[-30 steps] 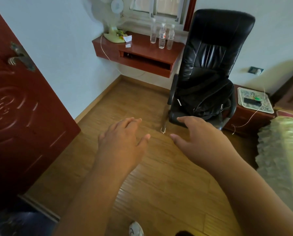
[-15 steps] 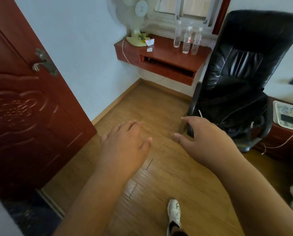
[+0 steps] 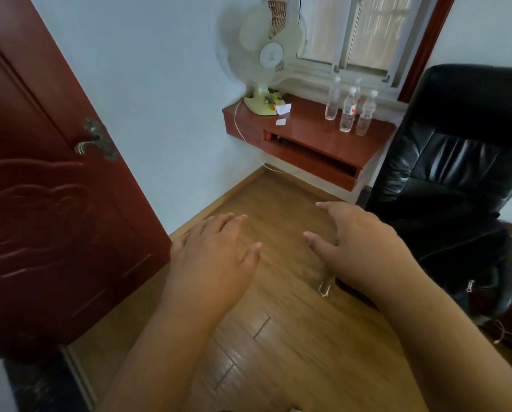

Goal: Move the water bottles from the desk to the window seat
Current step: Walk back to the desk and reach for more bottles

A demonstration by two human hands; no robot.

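Nearest the camera, two bare forearms reach forward and slightly down over the floor (image 3: 278,337), palms down. The left hand (image 3: 216,251) has its fingers straight and close together, thumb angled out to the side; it holds nothing and touches nothing. The right hand (image 3: 358,239) is likewise spread and empty, fingers extended forward with a slight droop, thumb pointing inward toward the left hand. The two hands hover side by side, apart from each other.

The floor is glossy brown wood planking with visible seams. To the left stands a dark red door (image 3: 55,203) with carved panels and a tarnished metal handle (image 3: 95,142). To the right is a black padded chair (image 3: 462,162), shiny and creased like leather, with a dark bag (image 3: 471,263) on its seat.

Farther off, a red-brown wall-mounted worktop (image 3: 314,135) with an open slot beneath juts from the corner. On it, near its right end, stand three clear plastic bottles (image 3: 348,114), upright and close together, well beyond both hands. At its left end sits a pale fan (image 3: 263,58) on a rounded base, with small white paper scraps (image 3: 282,109) beside it. Behind the bottles is the window (image 3: 364,34).
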